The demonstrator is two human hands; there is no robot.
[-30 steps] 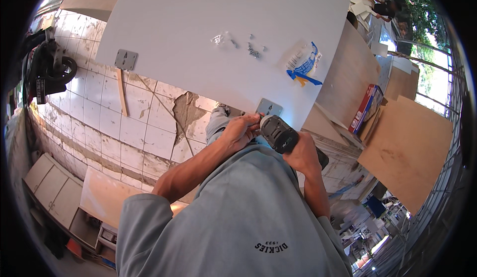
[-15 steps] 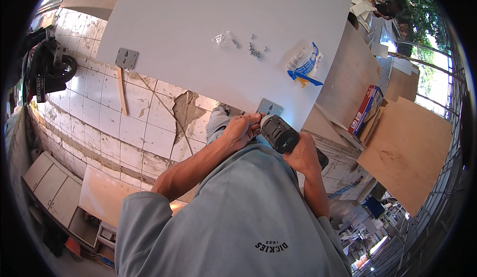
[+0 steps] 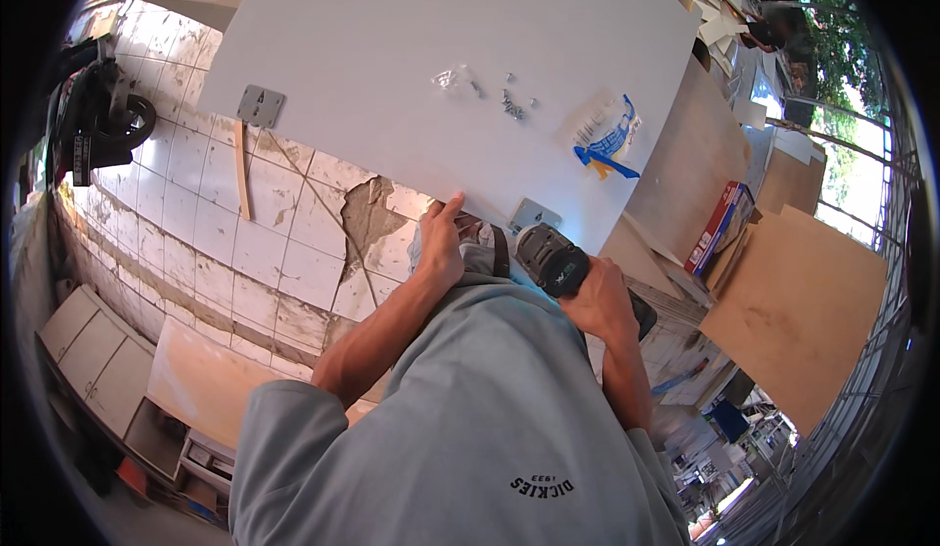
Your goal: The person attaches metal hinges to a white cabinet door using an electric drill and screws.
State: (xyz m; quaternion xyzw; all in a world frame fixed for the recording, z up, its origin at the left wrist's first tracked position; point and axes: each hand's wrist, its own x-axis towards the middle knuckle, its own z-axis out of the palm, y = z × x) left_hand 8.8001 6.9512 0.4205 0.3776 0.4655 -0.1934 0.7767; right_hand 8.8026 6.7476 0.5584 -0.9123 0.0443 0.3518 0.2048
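My right hand (image 3: 599, 299) is wrapped round the grip of a dark cordless drill (image 3: 550, 260). The drill's front end is beside a grey metal plate (image 3: 534, 215) at the near edge of a large white board (image 3: 372, 66). My left hand (image 3: 443, 240) is at the same edge, left of the drill, its fingers stretched out and a fingertip touching the board's rim. A second metal plate (image 3: 260, 105) sits at the board's left corner. Loose screws (image 3: 512, 107) lie on the board, between a small clear bag (image 3: 451, 78) and a blue-and-clear plastic packet (image 3: 605, 137).
To the right stand wooden panels (image 3: 798, 311) and a red-and-blue box (image 3: 717, 228). A thin wooden strip (image 3: 242, 169) lies on the cracked white tile floor (image 3: 211, 218) at left, with a black wheeled machine (image 3: 108, 135) beyond. A pale cabinet (image 3: 93, 360) is at lower left.
My left hand has come away from the drill's front end and moved left to the board's edge. The drill stays in my right hand, close to the same spot. The view has shifted slightly.
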